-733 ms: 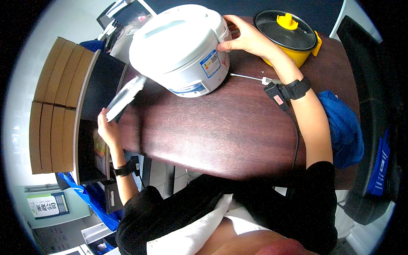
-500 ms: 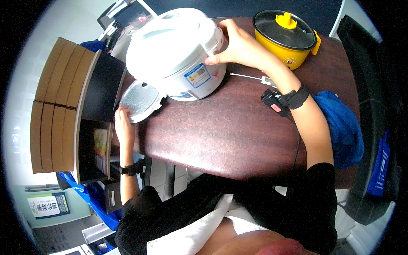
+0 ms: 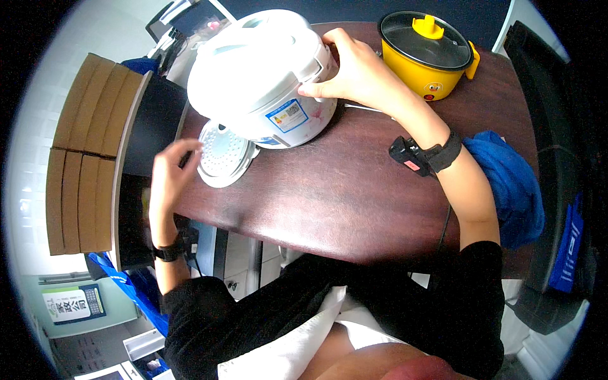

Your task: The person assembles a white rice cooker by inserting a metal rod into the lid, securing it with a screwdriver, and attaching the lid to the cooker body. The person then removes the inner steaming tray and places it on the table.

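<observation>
A white rice cooker with its lid down stands at the far left of the table. My right hand grips its right side, thumb on the front and fingers reaching round the back. Beside the cooker's lower left lies a pale steamer tray full of small holes, partly hidden by the cooker's body. My left hand hovers just left of the tray, slightly blurred. Its thumb and fingers are apart, and nothing shows between them.
A yellow pot with a dark lid stands at the far right. On the right edge lies a blue cloth. A thin whitish rod rests behind my right forearm. Cardboard boxes top the shelf on the left.
My left hand has let go of the steamer tray and moved left. The tray has shifted right, closer against the cooker. The cooker has turned slightly under my right hand.
</observation>
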`<action>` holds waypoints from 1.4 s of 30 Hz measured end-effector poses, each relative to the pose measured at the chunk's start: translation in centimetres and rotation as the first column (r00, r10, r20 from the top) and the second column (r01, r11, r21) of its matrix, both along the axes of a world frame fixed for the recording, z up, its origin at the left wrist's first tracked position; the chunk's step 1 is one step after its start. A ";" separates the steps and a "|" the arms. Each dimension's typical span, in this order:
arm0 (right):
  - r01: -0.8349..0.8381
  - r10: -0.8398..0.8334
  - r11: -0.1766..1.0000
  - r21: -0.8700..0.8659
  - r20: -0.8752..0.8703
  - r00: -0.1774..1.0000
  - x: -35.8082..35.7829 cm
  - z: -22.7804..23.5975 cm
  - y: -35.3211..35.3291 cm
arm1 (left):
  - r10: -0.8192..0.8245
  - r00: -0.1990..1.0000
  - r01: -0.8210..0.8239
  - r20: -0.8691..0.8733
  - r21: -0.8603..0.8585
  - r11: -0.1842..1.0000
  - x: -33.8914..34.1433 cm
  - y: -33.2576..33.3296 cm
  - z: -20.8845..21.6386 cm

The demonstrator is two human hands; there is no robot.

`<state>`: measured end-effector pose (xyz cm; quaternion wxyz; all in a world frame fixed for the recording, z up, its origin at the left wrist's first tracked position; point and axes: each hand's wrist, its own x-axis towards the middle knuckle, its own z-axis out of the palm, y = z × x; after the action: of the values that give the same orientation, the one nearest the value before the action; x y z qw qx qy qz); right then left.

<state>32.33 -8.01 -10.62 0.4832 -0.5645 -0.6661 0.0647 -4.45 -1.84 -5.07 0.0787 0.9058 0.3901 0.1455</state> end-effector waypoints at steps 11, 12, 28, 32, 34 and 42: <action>0.075 -0.073 0.997 -0.037 0.036 0.997 0.8 0.6 -3.4 | -0.293 0.943 0.331 -0.157 0.525 0.784 11.8 -0.2 4.8; 0.119 -0.112 0.989 -0.086 0.085 0.990 1.3 0.4 -4.7 | -0.296 0.937 0.348 -0.186 0.569 0.745 11.9 -0.7 3.8; 0.483 -0.219 0.849 -0.215 0.688 0.691 7.7 -3.3 -17.3 | -0.395 0.914 0.373 -0.098 0.591 0.716 14.0 -0.5 1.2; 0.167 -0.097 0.929 -0.330 0.217 0.971 9.5 1.9 -27.8 | -0.367 0.926 0.345 -0.085 0.583 0.735 11.1 -1.3 1.6; 0.426 -0.398 0.897 -0.117 0.202 0.895 10.1 2.7 -37.4 | -0.392 0.917 0.363 -0.079 0.574 0.734 13.2 -0.4 1.2; 0.899 -0.976 0.027 -0.436 0.183 0.118 14.0 -10.0 -60.6 | -0.249 0.968 0.222 0.014 0.406 0.887 17.1 -5.7 0.2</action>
<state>46.30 -68.64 -20.64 0.3128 -0.9459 -0.0472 -0.0725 12.66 -7.49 -4.86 -0.0787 0.9380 0.2364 0.2411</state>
